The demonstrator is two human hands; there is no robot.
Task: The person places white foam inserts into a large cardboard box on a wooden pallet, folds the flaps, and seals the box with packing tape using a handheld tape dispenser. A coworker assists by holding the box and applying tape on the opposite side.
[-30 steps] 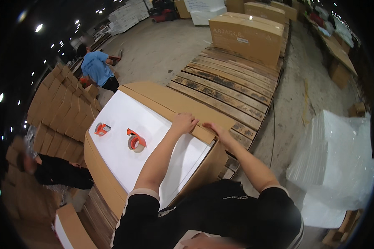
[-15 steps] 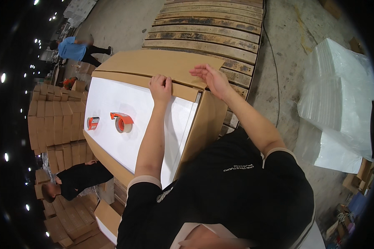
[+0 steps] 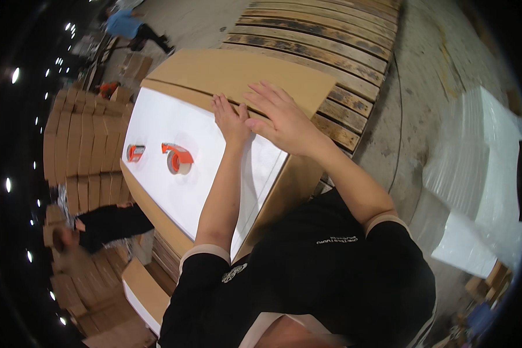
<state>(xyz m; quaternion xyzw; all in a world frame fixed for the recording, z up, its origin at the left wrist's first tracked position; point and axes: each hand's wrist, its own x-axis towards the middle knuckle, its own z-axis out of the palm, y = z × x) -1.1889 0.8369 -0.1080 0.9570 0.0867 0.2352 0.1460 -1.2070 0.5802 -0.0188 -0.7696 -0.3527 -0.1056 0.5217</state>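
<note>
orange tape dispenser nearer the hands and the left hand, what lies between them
Nothing lies there: in the head view, only bare white surface separates the nearer orange tape dispenser from the left hand.

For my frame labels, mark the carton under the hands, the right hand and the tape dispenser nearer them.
Carton (image 3: 235, 66), head view: bare far flap.
Right hand (image 3: 284, 120), head view: back of hand.
Tape dispenser (image 3: 183, 155), head view: orange body.

You have a slatted wooden platform (image 3: 319, 30), boards worn and dark-stained, with an open cardboard box (image 3: 238, 68) lying on it. The box's white sheet (image 3: 185, 203) bears one orange tape dispenser (image 3: 183, 155) and, farther left, a second dispenser (image 3: 136, 153). Right of you, a dark cable (image 3: 401, 116) lies on concrete floor (image 3: 420, 81).
</note>
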